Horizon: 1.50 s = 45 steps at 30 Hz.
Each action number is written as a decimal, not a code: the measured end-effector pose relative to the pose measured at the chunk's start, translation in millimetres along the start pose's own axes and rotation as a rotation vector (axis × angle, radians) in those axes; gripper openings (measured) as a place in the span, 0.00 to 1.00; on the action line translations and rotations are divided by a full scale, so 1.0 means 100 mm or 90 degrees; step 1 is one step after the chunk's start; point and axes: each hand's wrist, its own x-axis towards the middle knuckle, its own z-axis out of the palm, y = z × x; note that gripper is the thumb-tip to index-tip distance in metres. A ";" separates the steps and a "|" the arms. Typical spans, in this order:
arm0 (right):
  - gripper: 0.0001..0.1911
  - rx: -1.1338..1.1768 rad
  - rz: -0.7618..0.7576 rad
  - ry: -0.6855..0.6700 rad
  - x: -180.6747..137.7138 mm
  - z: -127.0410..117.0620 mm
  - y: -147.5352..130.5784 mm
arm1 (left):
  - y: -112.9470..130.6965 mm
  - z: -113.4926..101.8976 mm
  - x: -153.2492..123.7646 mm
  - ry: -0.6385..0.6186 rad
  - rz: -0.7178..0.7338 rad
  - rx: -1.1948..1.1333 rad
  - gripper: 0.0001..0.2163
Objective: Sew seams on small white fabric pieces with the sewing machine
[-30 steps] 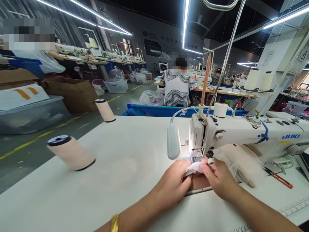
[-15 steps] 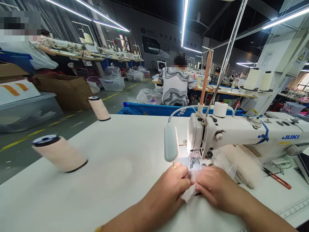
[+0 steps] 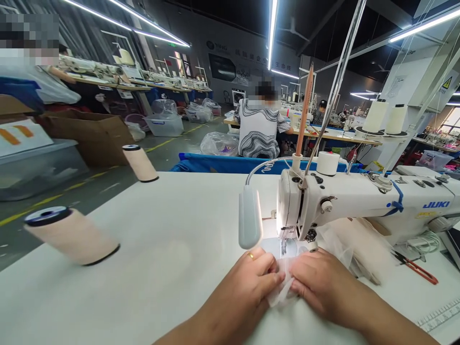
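A white sewing machine (image 3: 345, 194) stands at the right, its needle and presser foot (image 3: 283, 247) lit by a small lamp (image 3: 249, 218). Just in front of the foot, thin sheer white fabric (image 3: 279, 293) lies bunched between my hands. My left hand (image 3: 253, 280), with a ring on one finger, pinches the fabric's left side. On the other side, my right hand (image 3: 318, 282) has its thumb and fingers closed on the same fabric. Part of the cloth is hidden under my fingers.
Two cones of pale thread (image 3: 74, 237) stand at the table's left. Right of my hands lie folded beige fabric (image 3: 362, 249), red-handled snips (image 3: 419, 269) and a ruler strip (image 3: 440, 314). Beyond the blue cloth bin (image 3: 215, 164), a person (image 3: 259, 127) sits at another table.
The view has shifted slightly, so the cones appear farther left. Both hands stay at the presser foot; the fabric between them is a little differently bunched.
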 end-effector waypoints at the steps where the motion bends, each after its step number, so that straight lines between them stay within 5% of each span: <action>1: 0.09 -0.004 0.005 -0.002 0.00 0.00 0.01 | -0.01 0.00 0.01 0.000 0.000 0.003 0.19; 6: 0.11 0.026 0.023 0.001 0.01 -0.03 -0.01 | -0.09 0.02 0.04 -0.004 -0.019 0.016 0.18; 10: 0.22 0.068 0.025 0.041 0.02 0.03 -0.04 | -0.14 0.06 0.06 -0.022 -0.046 0.006 0.18; 15: 0.03 0.012 0.045 0.112 0.07 0.21 -0.02 | -0.17 -0.01 0.15 -0.056 -0.110 -0.133 0.14; 19: 0.11 0.064 0.081 0.194 0.13 0.17 0.00 | -0.16 -0.14 0.26 -0.150 -0.172 -0.191 0.16; 23: 0.14 0.167 0.082 0.232 0.17 0.06 -0.01 | -0.16 -0.20 0.30 -0.163 -0.165 -0.191 0.16; 32: 0.15 0.049 -0.006 0.056 0.00 0.01 -0.03 | -0.05 -0.17 0.09 -0.097 0.007 -0.088 0.15; 45: 0.10 0.002 0.055 -0.046 0.03 -0.05 -0.07 | -0.16 -0.14 0.08 -0.076 0.018 -0.001 0.11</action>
